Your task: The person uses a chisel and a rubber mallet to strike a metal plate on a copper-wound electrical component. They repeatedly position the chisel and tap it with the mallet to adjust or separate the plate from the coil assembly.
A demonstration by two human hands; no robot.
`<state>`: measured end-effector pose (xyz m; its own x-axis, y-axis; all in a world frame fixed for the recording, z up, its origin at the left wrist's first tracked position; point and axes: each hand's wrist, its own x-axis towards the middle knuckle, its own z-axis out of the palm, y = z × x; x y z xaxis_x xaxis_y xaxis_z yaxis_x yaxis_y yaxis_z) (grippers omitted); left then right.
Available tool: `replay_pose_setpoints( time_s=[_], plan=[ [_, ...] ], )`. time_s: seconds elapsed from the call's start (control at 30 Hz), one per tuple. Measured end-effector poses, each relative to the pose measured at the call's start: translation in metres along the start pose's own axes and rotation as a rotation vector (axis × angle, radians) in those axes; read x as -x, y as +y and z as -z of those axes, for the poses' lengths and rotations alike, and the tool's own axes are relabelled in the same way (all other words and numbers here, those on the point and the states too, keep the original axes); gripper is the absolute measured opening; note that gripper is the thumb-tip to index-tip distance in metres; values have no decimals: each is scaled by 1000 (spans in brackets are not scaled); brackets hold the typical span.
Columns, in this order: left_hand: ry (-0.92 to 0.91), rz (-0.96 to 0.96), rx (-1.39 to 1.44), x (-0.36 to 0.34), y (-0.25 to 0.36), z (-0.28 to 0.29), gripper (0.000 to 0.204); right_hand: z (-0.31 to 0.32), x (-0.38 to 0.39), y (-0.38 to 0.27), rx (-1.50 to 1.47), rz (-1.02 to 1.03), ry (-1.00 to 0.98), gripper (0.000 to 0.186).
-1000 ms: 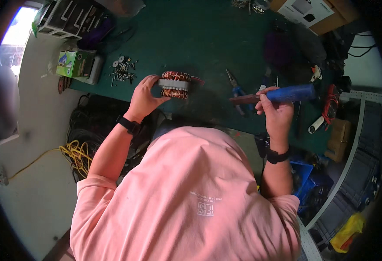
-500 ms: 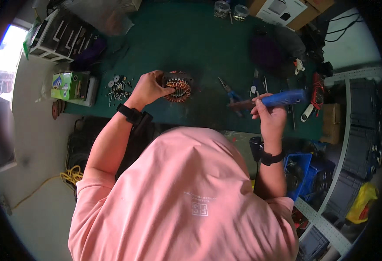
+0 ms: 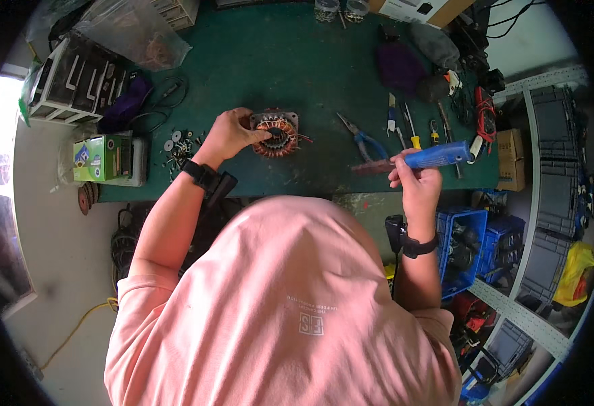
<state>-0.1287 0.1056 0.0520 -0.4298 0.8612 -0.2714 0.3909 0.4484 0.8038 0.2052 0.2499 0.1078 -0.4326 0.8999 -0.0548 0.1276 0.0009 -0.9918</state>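
At the middle left of the green bench, my left hand [image 3: 232, 133] grips a motor stator [image 3: 284, 147], a ring of copper windings on a square grey metal plate. The thumb reaches over the ring's inner edge; the other fingers are partly hidden at the plate's left side. Red wires come off the stator's right side. My right hand [image 3: 418, 178] is closed round a tool [image 3: 439, 155] with a thick blue handle and a flat, rusty-brown blade pointing left. This blade lies apart from the stator, just below the blue-handled pliers [image 3: 362, 139].
Screws and washers [image 3: 183, 147] lie left of my left hand. A screwdriver [image 3: 415, 141], other hand tools and a red meter [image 3: 485, 115] lie at the right. A green box [image 3: 101, 159] stands at the left edge, and blue crates [image 3: 460, 254] sit below the bench's right end.
The view has shifted, so the bench's far things sit higher and further left. Both hands keep their grips; the stator's plate and red wires show more clearly.
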Motion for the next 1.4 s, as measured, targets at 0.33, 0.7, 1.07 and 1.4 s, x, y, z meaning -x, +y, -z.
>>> replay_pose_setpoints(
  time_s=[0.33, 0.7, 1.07, 1.4],
  plan=[
    [37, 47, 17, 0, -3, -1, 37, 3, -17, 6, -19, -21, -37, 12],
    [204, -96, 19, 19, 6, -19, 51, 4, -36, 2, 11, -29, -102, 10],
    [323, -202, -136, 46, -18, -41, 67, -44, -49, -32, -106, 131, -327, 7],
    [351, -252, -100, 46, -24, -44, 66, -102, -54, -44, -23, 231, -501, 8]
  ],
)
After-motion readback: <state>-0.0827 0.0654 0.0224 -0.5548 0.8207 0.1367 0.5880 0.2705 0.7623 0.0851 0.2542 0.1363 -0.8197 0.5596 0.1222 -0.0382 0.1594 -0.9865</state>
